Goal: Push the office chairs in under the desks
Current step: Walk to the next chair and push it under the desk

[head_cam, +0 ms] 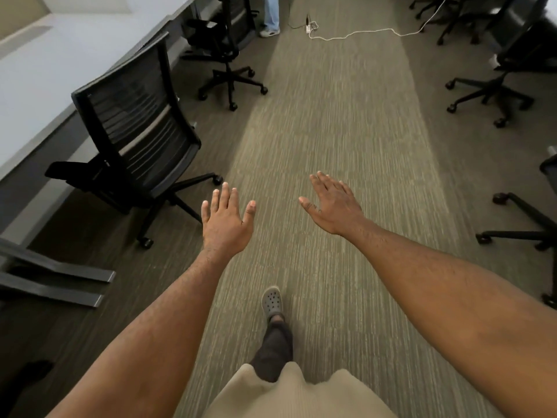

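Observation:
A black mesh-backed office chair [135, 122] stands at the left against the long white desk [45, 70], its seat partly under the top. Farther along the same desk a second black chair [226, 46] stands out from the edge. My left hand [226, 220] hovers open just right of the near chair's base, touching nothing. My right hand [333, 203] is open too, stretched over the aisle carpet. More black chairs [494, 86] stand out in the aisle on the right.
Another chair's wheeled base [524, 224] juts in at the right edge. A white cable and power strip [310, 27] lie across the carpet far ahead, beside a person's legs [271, 16]. Grey desk feet [60, 276] stick out at lower left. My foot [272, 303] is mid-aisle.

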`<move>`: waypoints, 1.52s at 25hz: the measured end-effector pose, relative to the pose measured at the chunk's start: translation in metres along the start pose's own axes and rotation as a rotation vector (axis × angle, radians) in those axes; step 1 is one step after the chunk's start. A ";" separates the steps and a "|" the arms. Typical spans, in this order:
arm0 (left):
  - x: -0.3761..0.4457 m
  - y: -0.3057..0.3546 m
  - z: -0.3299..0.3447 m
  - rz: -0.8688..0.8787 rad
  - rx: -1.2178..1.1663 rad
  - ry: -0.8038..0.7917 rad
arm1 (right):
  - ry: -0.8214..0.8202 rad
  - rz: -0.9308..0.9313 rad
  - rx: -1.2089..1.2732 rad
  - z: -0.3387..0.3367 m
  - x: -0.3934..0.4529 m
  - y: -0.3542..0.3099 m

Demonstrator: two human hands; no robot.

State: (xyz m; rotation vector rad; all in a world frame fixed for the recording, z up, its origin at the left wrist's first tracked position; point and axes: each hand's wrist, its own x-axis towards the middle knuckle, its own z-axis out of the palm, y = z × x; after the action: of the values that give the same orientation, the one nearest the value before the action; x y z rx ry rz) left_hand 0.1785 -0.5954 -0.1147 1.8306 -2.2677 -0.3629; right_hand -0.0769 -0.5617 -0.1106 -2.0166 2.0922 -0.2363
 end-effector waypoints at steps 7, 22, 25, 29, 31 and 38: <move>0.158 -0.050 -0.023 -0.104 -0.037 0.147 | 0.010 -0.072 0.016 -0.014 0.183 -0.031; 0.355 -0.210 -0.134 -0.509 0.030 0.457 | 0.080 -0.498 0.163 -0.022 0.542 -0.203; 0.399 -0.237 -0.151 -0.603 0.036 0.551 | 0.092 -0.580 0.207 -0.029 0.629 -0.231; 0.456 -0.273 -0.173 -0.820 -0.050 0.553 | 0.009 -0.650 0.192 -0.039 0.751 -0.262; 0.478 -0.285 -0.177 -0.927 -0.047 0.477 | -0.029 -0.660 0.166 -0.041 0.803 -0.274; 0.507 -0.303 -0.171 -1.164 0.127 0.380 | -0.049 -0.813 0.143 -0.021 0.878 -0.301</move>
State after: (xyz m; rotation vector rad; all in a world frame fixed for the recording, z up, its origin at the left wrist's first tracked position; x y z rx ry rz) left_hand 0.4056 -1.1629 -0.0455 2.7918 -0.8136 0.0004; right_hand 0.1802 -1.4515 -0.0530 -2.6206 1.0806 -0.4388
